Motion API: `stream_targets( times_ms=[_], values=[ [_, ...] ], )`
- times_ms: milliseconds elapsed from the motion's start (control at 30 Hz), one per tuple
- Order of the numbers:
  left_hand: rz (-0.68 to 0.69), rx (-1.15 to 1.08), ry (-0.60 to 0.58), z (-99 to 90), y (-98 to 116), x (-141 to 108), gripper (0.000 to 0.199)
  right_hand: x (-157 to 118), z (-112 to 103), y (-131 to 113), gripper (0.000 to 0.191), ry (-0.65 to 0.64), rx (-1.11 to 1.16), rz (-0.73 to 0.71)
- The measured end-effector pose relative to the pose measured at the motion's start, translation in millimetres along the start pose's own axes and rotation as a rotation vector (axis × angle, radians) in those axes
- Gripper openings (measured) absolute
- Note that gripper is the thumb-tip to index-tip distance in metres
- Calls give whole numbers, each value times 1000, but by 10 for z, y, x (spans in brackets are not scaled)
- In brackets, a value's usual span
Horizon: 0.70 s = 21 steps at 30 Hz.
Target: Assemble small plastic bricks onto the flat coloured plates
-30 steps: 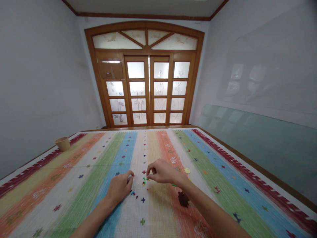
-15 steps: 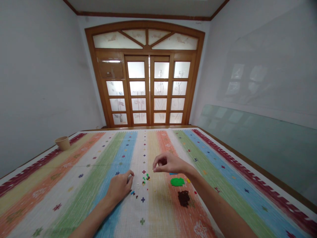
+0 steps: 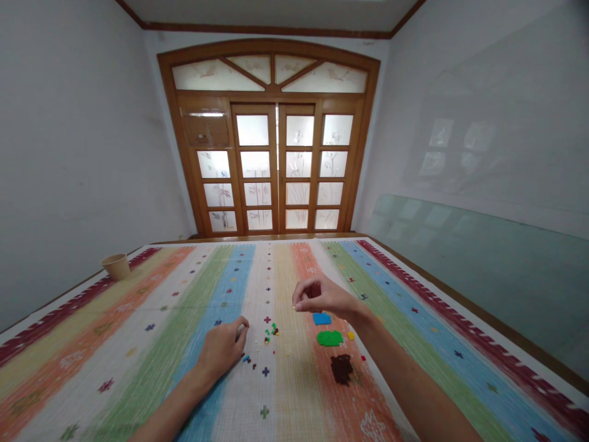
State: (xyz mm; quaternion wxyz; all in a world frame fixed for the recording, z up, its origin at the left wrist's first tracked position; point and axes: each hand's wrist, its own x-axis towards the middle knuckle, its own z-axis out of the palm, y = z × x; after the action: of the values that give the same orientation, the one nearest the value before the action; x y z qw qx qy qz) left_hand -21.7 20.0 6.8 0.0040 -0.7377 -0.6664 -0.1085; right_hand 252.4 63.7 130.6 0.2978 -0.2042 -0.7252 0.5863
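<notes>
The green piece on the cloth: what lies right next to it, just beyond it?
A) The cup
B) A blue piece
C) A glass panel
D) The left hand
B. The blue piece lies just beyond the green piece, below the right hand, while the cup stands far off to the left.

I'm facing a wooden double door (image 3: 297, 162) with frosted, leaf-patterned panes, set under an arched fanlight (image 3: 270, 75) of the same wood. Plain white walls (image 3: 78, 153) run up on both sides, and dark trim (image 3: 267, 31) lines the top of the far wall beneath the ceiling (image 3: 267, 12). Soft daylight comes through the glass, and the panes show faintly on the right wall (image 3: 464, 141), where a long, pale green glass sheet (image 3: 464, 276) stands.
</notes>
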Motion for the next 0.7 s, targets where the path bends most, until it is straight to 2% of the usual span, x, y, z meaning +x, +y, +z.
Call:
stream_targets(
  times_ms=[267, 467, 700],
  values=[
    [-5, -14, -10, -31, 23, -6, 25, -14, 12, -46, 22, 65, 174, -51],
    [-9, -9, -14, -41, 26, -6, 24, -18, 33, -60, 25, 117, 275, -70],
    [-10, -4, -22, -31, 11, -4, 26, -9, 59, -49, 26, 73, 420, -175]
  ],
)
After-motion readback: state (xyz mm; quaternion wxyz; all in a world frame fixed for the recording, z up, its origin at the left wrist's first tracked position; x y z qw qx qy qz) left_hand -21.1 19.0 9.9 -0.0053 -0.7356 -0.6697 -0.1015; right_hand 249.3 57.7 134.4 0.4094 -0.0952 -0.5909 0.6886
